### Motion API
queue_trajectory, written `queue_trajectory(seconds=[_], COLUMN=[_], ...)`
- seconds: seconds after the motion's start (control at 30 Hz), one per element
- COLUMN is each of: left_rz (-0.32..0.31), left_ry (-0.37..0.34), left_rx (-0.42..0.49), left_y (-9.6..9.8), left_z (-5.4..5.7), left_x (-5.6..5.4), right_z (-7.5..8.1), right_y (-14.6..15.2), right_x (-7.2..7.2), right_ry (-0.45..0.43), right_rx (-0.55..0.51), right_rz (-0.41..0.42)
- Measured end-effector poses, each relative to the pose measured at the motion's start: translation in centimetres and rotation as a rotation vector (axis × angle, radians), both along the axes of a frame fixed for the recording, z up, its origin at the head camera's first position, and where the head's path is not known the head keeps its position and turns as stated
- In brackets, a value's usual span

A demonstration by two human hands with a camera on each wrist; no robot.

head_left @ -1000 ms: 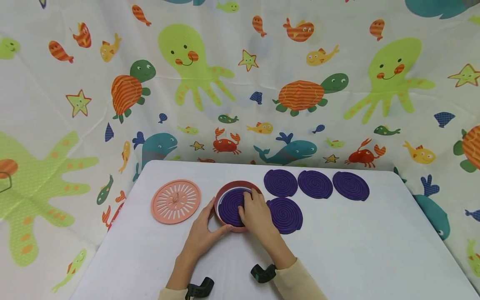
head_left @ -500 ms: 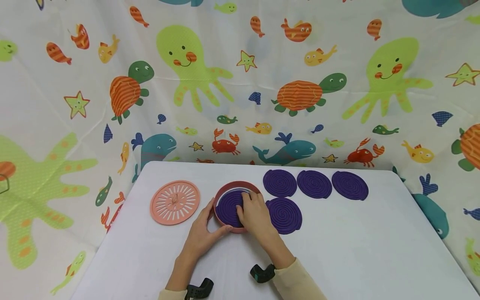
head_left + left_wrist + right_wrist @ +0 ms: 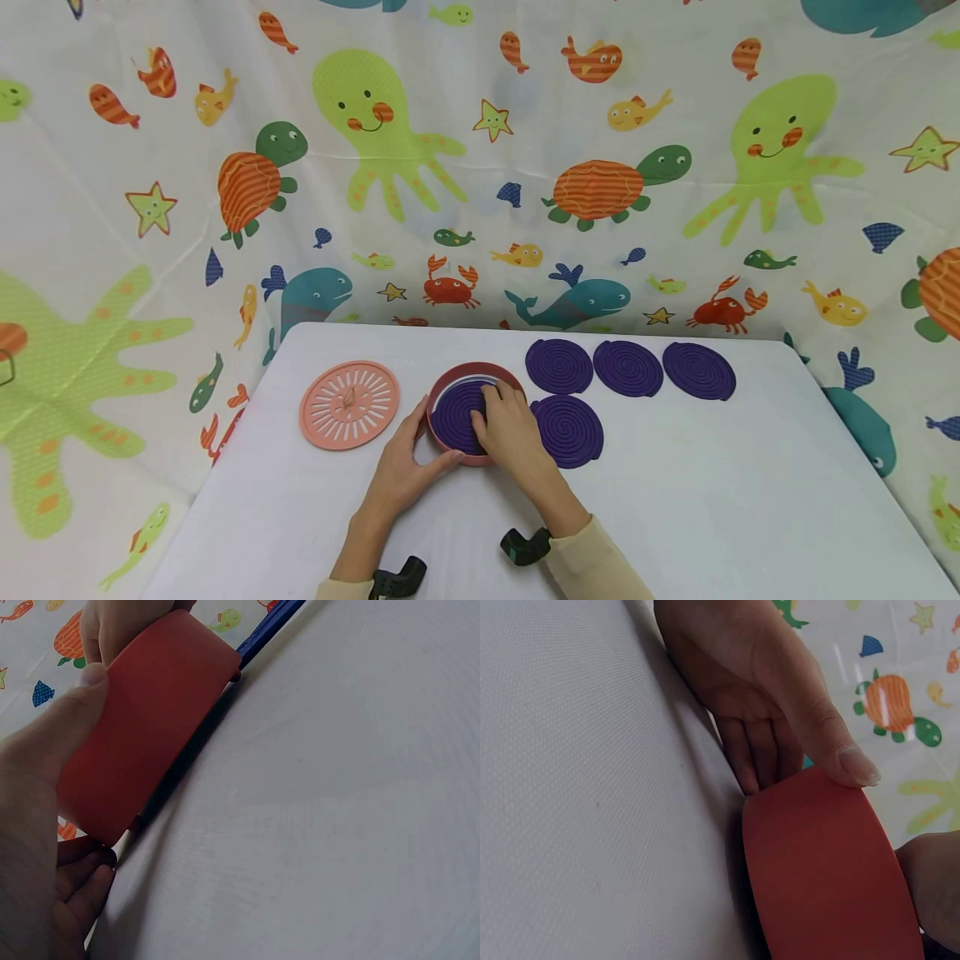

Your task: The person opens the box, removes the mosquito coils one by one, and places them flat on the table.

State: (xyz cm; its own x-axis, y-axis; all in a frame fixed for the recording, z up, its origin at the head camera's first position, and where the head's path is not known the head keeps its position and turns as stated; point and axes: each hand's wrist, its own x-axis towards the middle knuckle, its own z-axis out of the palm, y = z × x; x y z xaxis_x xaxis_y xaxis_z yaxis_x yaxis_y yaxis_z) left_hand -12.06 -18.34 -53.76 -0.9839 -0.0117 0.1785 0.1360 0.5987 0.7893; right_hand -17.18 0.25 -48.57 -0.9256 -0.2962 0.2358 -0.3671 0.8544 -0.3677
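A round red-brown coil holder stands on the table between both hands, with a dark purple mosquito coil in it. My left hand grips the holder from the left. Its thumb lies at the near rim and its fingers reach along the outer wall, as the right wrist view shows. Over the right rim, my right hand reaches inside with bent fingers and thumb on the coil's right part; its fingertips are partly hidden. Both wrist views show the holder's smooth outer wall close up.
Right of the holder lie several more purple coils: one nearest coil beside my right hand, and a row behind, ending in a far-right coil. A pink slotted lid lies left. A patterned curtain hangs behind the white table.
Inside the holder, the coil has shifted slightly to the left and down under my right fingers in the first half second. Both hands otherwise keep their places.
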Motion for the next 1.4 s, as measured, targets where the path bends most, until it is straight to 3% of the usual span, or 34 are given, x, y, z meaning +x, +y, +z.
queue_trajectory(seconds=[0.2, 0.53, 0.93, 1.4], left_rz=[0.005, 0.008, 0.008, 0.008], left_ry=[-0.006, -0.018, -0.009, -0.024], left_rx=[-0.004, 0.004, 0.013, 0.000], left_y=[0.2, 0.4, 0.4, 0.3], left_z=[0.1, 0.4, 0.2, 0.0], left_x=[0.5, 0.8, 0.7, 0.8], right_z=[0.3, 1.0, 1.8, 1.9], right_y=[0.4, 1.5, 2.7, 4.0], right_x=[0.4, 0.2, -0.4, -1.0], right_ry=[-0.015, -0.084, -0.194, -0.297], right_rx=[-0.045, -0.267, -0.400, -0.504], right_rz=[0.017, 0.014, -0.005, 0.032])
